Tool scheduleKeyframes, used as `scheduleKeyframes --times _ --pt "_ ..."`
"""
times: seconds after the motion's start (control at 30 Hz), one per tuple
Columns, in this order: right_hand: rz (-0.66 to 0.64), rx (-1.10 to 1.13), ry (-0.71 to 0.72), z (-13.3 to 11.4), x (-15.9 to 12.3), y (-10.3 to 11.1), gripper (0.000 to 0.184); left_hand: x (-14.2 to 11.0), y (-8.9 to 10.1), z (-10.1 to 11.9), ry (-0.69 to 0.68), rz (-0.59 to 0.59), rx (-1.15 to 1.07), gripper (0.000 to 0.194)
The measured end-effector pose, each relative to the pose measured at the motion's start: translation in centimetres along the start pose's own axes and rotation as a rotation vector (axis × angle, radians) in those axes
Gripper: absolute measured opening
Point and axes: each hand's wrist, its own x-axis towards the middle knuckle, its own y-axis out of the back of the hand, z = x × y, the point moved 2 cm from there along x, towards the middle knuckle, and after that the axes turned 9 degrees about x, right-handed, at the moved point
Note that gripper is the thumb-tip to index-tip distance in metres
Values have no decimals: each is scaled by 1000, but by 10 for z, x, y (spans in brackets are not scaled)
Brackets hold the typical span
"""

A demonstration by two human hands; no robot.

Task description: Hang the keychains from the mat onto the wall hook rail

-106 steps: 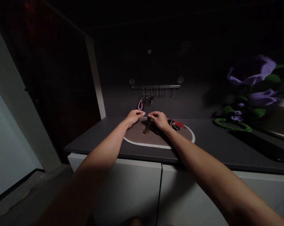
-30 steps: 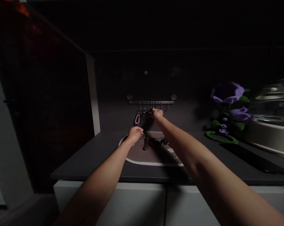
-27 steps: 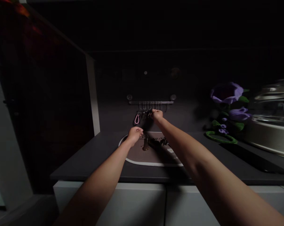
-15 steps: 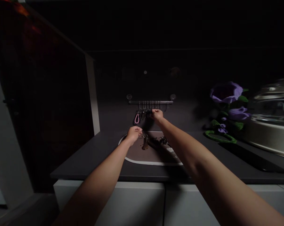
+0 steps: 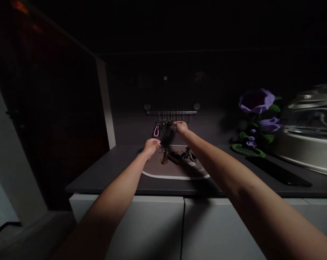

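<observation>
A clear rail (image 5: 172, 112) on the dark wall carries a row of hooks. Several keys (image 5: 166, 125) hang from them, with a pink loop strap (image 5: 156, 130) at the left end. My right hand (image 5: 181, 128) is raised to the right end of the hanging keys, its fingers pinched together; whatever they hold is too dark and small to make out. Lower down, my left hand (image 5: 151, 147) hovers over the left part of a brown mat (image 5: 155, 171), thumb and fingers closed. Its contents, if any, are hidden. A brown key holder (image 5: 165, 158) with a ring and a dark bunch of keys (image 5: 188, 154) lie on the mat.
The mat lies on a dark countertop (image 5: 103, 173) above white cabinets (image 5: 155, 224). Purple flowers (image 5: 258, 102) with a green ring base, a black flat object (image 5: 278, 170) and a large domed, clear-topped appliance (image 5: 306, 150) stand to the right. A dark doorway is at left.
The view has shifted slightly, so everything sits a little higher in the picture. Both hands keep nearly the same places, the right at the hooks, the left above the mat.
</observation>
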Motion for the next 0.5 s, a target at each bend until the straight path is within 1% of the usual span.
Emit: scheduleKeyframes --times 0.03,0.1,0.23,0.37,0.5 --pt "8 14 -39 -3 -5 0 7 0 0 0 2 -4 0 6" --pt "-23 44 -88 -7 -17 -2 4 -1 1 1 1 -9 5 7" --pt "-109 79 -111 -8 -40 -2 6 -2 0 2 -15 -11 27 6" --pt "-150 68 -106 6 -59 5 6 -1 -1 0 -60 -31 100 6" --pt "-207 -7 -83 28 -72 14 4 0 -1 -4 -178 -46 273 7"
